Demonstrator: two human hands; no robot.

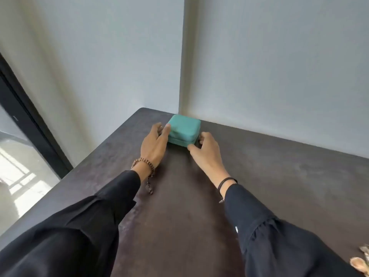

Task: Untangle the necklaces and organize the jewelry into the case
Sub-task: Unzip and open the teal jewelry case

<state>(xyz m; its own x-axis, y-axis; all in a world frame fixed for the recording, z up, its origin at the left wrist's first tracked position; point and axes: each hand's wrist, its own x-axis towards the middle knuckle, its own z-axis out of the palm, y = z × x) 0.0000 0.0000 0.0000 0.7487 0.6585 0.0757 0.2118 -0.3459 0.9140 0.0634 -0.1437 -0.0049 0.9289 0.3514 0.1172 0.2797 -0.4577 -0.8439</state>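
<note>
Head view, single moment. A closed teal jewelry case [184, 126] stood just above the centre of the frame, on the far corner of a dark table [279, 176] and close against the pale wall [279, 66]. The left hand [153, 144] held the case's left side, one fingertip pressed on the lid's edge. The right hand [207, 148] clasped the right side, with its thumb at the near corner and its fingers curled round the flank. Such a two-sided hold suited drawing the case out of the corner toward the body, where its lid could be opened.

The case's contents, its fastening and its rear face were hidden, as were the fingertips behind it. A beaded bracelet [143, 163] and a dark cord band [226, 181] circled the wrists above black sleeves. Pale objects [361, 260] at the lower right edge of the frame were cut off and blurred. They may have been the jewelry, but no necklace could be made out.
</note>
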